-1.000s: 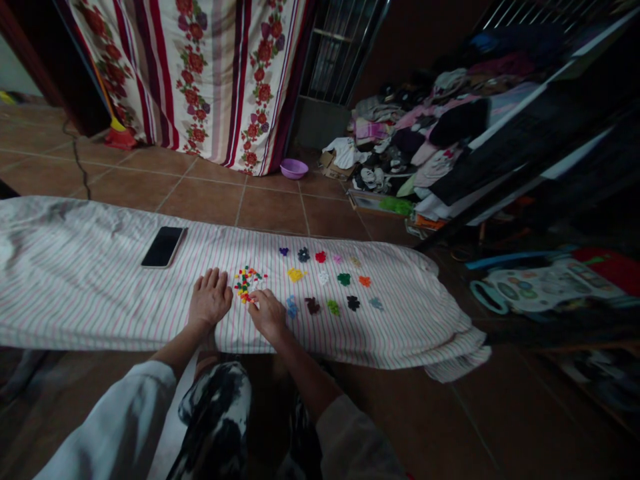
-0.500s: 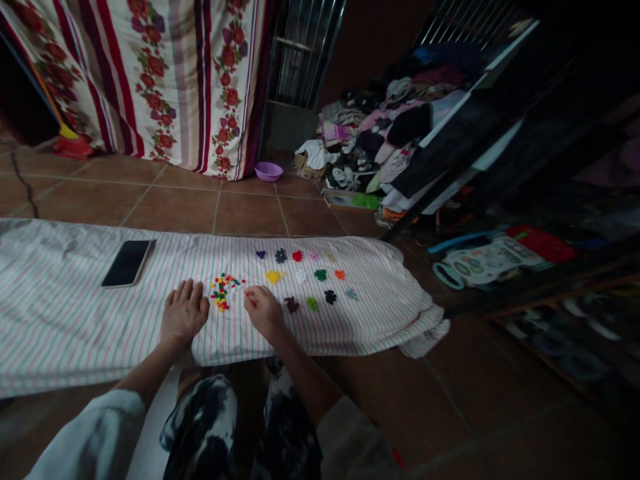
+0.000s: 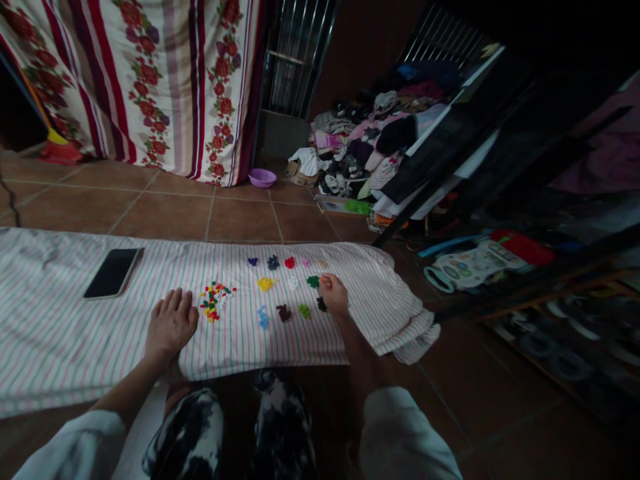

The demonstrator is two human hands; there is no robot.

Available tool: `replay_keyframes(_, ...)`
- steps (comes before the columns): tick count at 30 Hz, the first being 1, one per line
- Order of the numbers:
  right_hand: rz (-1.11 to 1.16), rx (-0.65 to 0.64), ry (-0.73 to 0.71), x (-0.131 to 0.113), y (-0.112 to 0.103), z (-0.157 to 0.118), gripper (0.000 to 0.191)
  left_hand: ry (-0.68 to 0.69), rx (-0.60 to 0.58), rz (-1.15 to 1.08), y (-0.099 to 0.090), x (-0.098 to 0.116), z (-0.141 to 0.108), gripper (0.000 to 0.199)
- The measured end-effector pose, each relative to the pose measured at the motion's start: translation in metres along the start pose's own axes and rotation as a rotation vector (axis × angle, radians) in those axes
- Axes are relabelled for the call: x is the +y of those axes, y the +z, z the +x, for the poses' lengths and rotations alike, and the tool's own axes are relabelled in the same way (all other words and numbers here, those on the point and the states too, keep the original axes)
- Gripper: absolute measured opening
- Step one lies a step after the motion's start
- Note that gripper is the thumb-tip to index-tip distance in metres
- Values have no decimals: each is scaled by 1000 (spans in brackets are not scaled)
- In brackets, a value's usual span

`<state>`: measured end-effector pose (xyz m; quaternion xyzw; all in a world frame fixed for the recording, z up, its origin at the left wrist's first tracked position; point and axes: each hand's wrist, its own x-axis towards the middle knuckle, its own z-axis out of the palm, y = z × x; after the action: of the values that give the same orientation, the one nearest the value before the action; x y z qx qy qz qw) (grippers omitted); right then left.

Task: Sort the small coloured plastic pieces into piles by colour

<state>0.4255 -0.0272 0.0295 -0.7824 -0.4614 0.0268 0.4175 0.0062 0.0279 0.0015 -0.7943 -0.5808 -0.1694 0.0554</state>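
My left hand lies flat on the striped cloth, fingers stretched out, just left of a mixed heap of tiny coloured pieces. My right hand is closed in a pinch at the right end of the sorted piles, beside the dark green pile. What its fingertips hold is too small to make out. That hand hides the orange pile and part of the black pile. Nearby lie single-colour piles: yellow, white, light blue, brown and lime green.
A dark-screened phone rests on the cloth at the left. Beyond the cloth's far edge, a purple basin stands on the tiled floor near a floral curtain. A heap of clothes lies at the back right.
My right hand has moved right, from beside the mixed heap to the orange pile, uncovering the light blue pile. My left hand stays flat on the cloth. The view has shifted slightly.
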Motion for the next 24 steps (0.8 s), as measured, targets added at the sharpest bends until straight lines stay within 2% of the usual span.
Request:
replay_keyframes(5, -179, 22, 82, 34, -23, 29, 27, 1, -7, 26, 1, 0, 0, 49)
replay_keyframes(9, -224, 16, 155, 48, -29, 45, 22, 6, -19, 52, 0, 1, 0, 51)
replay_keyframes(16, -276, -81, 199, 57, -19, 61, 24, 15, -22, 104, 2, 0, 0, 49)
replay_keyframes(24, -307, -161, 225, 61, -12, 65, 25, 27, 1, 100, 2, 0, 0, 50)
